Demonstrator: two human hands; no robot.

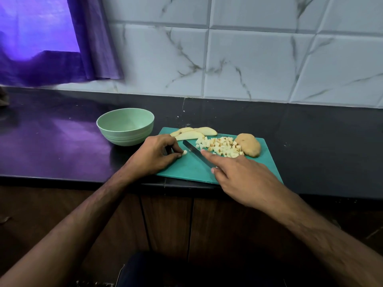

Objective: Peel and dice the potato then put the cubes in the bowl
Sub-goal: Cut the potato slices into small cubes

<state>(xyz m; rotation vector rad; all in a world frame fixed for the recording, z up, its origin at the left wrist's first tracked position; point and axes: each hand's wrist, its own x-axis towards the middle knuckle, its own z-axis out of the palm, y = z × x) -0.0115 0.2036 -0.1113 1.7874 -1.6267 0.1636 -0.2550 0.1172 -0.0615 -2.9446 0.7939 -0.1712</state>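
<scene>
Teal cutting board [267,162]: left hand [153,156] pinches last potato piece [184,152]; right hand [244,179] grips knife [196,153], forefinger along spine. Keep fingertips tucked, cuts even.

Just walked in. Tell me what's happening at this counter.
A person is dicing potato on a teal plastic cutting board. The left hand pinches a small pale potato piece, while the right hand has its grip on a steel-bladed knife, forefinger along the blade. A pile of small pale potato cubes, pale long potato wedges and a brown unpeeled potato chunk lie on the board. The pale green ribbed bowl holds nothing visible.
</scene>
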